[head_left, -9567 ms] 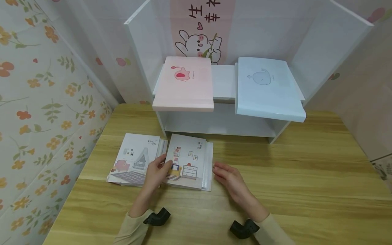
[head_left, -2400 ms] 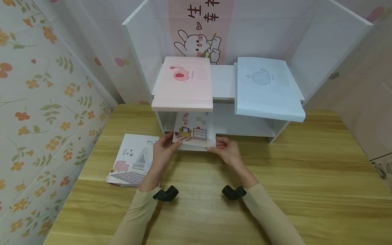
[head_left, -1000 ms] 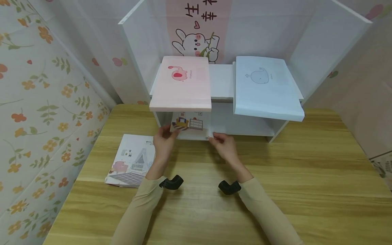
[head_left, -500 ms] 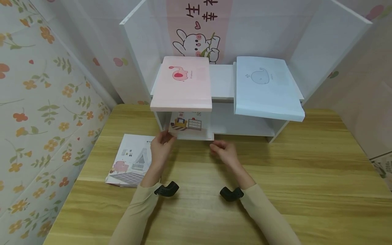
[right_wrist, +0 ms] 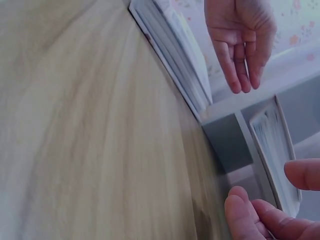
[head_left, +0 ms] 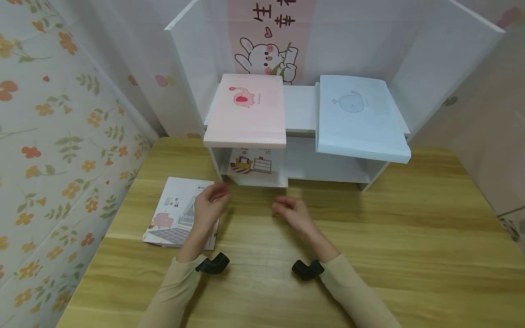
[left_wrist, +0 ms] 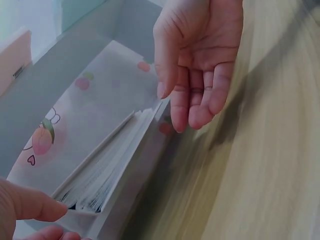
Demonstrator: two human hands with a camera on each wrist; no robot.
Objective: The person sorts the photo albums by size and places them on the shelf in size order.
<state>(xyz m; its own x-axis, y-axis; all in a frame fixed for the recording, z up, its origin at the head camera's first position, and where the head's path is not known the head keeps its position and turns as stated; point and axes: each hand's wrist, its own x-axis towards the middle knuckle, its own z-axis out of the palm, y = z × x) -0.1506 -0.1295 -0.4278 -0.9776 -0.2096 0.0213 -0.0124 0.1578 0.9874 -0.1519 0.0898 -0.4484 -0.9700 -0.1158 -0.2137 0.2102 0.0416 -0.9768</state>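
Observation:
In the head view, a white picture book (head_left: 254, 165) with a printed armchair and drawers lies in the lower left compartment of the white shelf (head_left: 328, 164), its near edge at the front. My left hand (head_left: 210, 207) hovers over the right part of a second white book (head_left: 164, 222) on the table, fingers loosely bent and holding nothing. Off the shelf's front edge, my right hand (head_left: 293, 213) hangs over the table with relaxed fingers, also holding nothing. The left wrist view shows the shelved book's page edges (left_wrist: 107, 170) slightly fanned.
A pink elephant book (head_left: 246, 114) and a pale blue whale book (head_left: 361, 118) lie on the upper shelf, both jutting past its front edge. Tall white side panels (head_left: 447, 68) rise at both ends. A floral curtain (head_left: 69, 150) hangs at the left.
The armchair book went from the table into the lower compartment. Both hands have since let go of it and drawn back towards me, the left one over to the remaining book.

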